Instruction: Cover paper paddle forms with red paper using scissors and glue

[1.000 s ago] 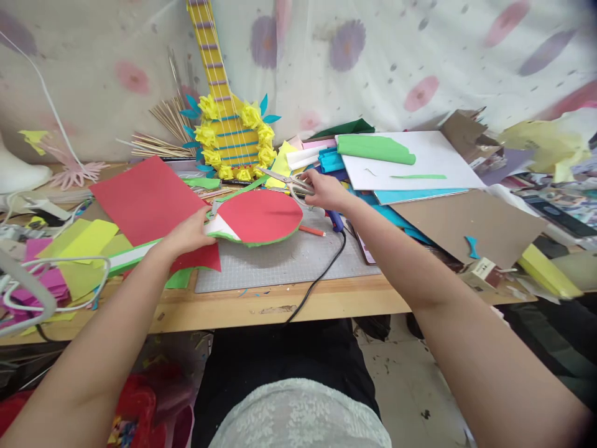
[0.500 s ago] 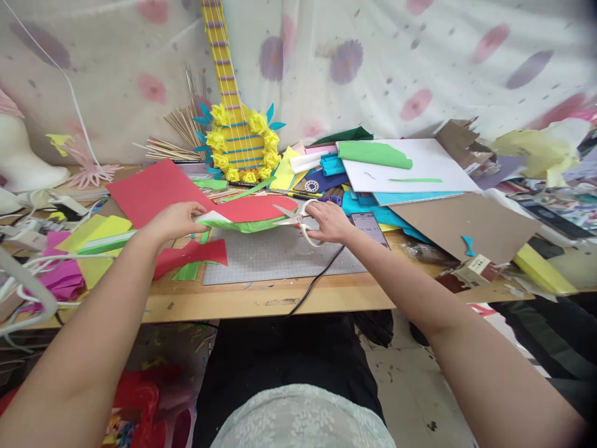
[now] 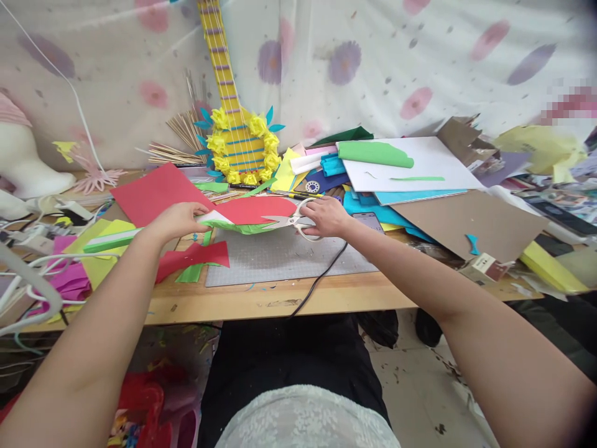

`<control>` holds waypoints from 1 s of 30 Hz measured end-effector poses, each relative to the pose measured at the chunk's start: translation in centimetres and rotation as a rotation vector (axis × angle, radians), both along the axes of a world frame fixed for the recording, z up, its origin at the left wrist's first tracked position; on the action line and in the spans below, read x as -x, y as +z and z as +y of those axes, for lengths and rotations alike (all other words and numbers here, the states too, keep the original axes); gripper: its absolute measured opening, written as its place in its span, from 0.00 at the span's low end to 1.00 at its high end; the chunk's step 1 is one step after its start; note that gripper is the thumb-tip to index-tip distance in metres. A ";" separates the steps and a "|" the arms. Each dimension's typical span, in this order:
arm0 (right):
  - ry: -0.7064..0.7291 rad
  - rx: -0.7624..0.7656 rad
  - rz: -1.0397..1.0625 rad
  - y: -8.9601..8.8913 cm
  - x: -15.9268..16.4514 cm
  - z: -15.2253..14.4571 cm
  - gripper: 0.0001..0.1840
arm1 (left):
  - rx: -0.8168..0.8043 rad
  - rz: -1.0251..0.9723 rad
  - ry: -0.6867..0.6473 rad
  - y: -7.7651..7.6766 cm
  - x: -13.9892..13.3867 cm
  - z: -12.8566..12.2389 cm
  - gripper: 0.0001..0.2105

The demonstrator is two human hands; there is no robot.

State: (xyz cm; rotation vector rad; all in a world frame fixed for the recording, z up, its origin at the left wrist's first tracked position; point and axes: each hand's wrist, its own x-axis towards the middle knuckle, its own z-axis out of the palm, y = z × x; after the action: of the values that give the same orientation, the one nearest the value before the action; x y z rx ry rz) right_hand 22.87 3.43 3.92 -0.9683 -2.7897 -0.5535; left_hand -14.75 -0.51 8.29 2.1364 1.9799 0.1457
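Pinched in my left hand [image 3: 180, 221] is the left end of a layered paper piece, a red rounded sheet [image 3: 256, 210] with a green paper [image 3: 247, 228] edge along its underside. My right hand [image 3: 326, 218] has its fingers in the handles of white-handled scissors [image 3: 293, 221]. Their blades point left and lie at the right part of the red and green edge, slightly apart. Below the held paper lies a grey cutting mat [image 3: 275, 258]. Red paper scraps [image 3: 200, 256] with green beneath rest at its left corner.
A yellow paper guitar [image 3: 240, 146] with yellow flowers leans at the back. A large red sheet [image 3: 161, 193] lies left. A white board [image 3: 410, 163] with green paper, a brown board [image 3: 466, 224] and a phone [image 3: 368, 222] are right. A black cable [image 3: 317, 283] crosses the mat.
The scissors have moved left along the paper, their blades now reaching further over the red and green edge. My left hand keeps its hold on the paper's left end.
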 end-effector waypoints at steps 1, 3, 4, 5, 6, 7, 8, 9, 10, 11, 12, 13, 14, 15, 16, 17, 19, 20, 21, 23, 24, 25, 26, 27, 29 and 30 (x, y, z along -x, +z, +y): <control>0.001 0.001 -0.007 0.1 0.0 0.0 0.25 | -0.002 0.003 0.001 0.1 0.0 0.0 0.26; -0.005 0.007 -0.022 0.2 0.1 0.0 0.25 | -0.004 0.006 -0.002 0.1 0.0 0.0 0.26; -0.011 0.010 -0.029 0.3 0.1 0.0 0.25 | -0.009 0.004 -0.006 0.0 0.0 0.0 0.26; -0.017 0.013 -0.037 0.4 0.1 0.0 0.25 | -0.015 -0.001 -0.009 0.0 0.0 0.0 0.26; -0.022 0.016 -0.044 0.4 0.2 0.0 0.25 | -0.018 -0.006 -0.012 -0.1 0.1 0.0 0.25; -0.024 0.017 -0.052 0.5 0.2 0.0 0.25 | -0.018 -0.010 -0.015 -0.1 0.1 0.0 0.25; -0.023 0.017 -0.058 0.5 0.2 0.0 0.25 | -0.017 -0.012 -0.014 -0.2 0.1 0.0 0.25; -0.020 0.017 -0.061 0.5 0.3 0.0 0.25 | -0.013 -0.011 -0.012 -0.2 0.2 0.1 0.25; -0.016 0.016 -0.064 0.4 0.3 0.0 0.25 | -0.007 -0.010 -0.008 -0.2 0.2 0.1 0.25; -0.014 0.013 -0.065 0.4 0.3 0.1 0.25 | -0.002 -0.008 -0.003 -0.2 0.2 0.1 0.26; -0.014 0.010 -0.065 0.3 0.3 0.1 0.25 | 0.002 -0.008 0.001 -0.2 0.2 0.1 0.26; -0.013 0.007 -0.065 0.2 0.4 0.2 0.25 | 0.003 -0.009 0.005 -0.1 0.2 0.1 0.26; -0.010 0.003 -0.065 0.1 0.4 0.3 0.24 | 0.004 -0.010 0.009 -0.1 0.2 0.1 0.26; -0.007 -0.001 -0.066 0.0 0.3 0.4 0.24 | 0.004 -0.010 0.013 -0.1 0.2 0.1 0.26; -0.001 -0.006 -0.066 -0.1 0.3 0.5 0.24 | 0.006 -0.009 0.016 0.0 0.1 0.1 0.26; 0.004 -0.012 -0.067 -0.2 0.3 0.5 0.24 | 0.010 -0.008 0.019 0.1 0.1 0.0 0.26; 0.013 -0.024 -0.066 -0.4 0.2 0.7 0.22 | 0.025 -0.010 0.024 0.2 -0.1 0.0 0.26; 0.014 -0.030 -0.064 -0.5 0.2 0.8 0.22 | 0.032 -0.013 0.026 0.3 -0.2 0.0 0.26; 0.012 -0.035 -0.061 -0.6 0.2 0.8 0.21 | 0.038 -0.017 0.028 0.4 -0.3 -0.1 0.26; 0.007 -0.043 -0.056 -0.8 0.1 1.0 0.21 | 0.040 -0.022 0.033 0.6 -0.4 -0.1 0.25; 0.007 -0.046 -0.053 -0.8 0.1 1.0 0.20 | 0.039 -0.023 0.035 0.7 -0.5 -0.2 0.25; 0.008 -0.050 -0.050 -0.9 0.0 1.1 0.20 | 0.037 -0.023 0.039 0.8 -0.6 -0.2 0.25; 0.011 -0.051 -0.049 -0.9 0.0 1.1 0.20 | 0.035 -0.022 0.042 0.8 -0.6 -0.2 0.25; 0.014 -0.053 -0.048 -0.9 0.0 1.1 0.19 | 0.035 -0.021 0.043 0.9 -0.7 -0.3 0.25; 0.012 -0.051 -0.051 -0.8 0.0 1.1 0.19 | 0.034 -0.019 0.042 0.9 -0.8 -0.3 0.25; 0.008 -0.049 -0.054 -0.8 0.1 1.0 0.19 | 0.034 -0.019 0.040 0.9 -0.8 -0.3 0.25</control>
State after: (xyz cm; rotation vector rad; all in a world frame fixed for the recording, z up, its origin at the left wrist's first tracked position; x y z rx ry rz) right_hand 22.82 4.44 3.17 -0.9465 -2.8115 -0.6537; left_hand -13.96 -0.82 9.21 2.0682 2.0012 0.1374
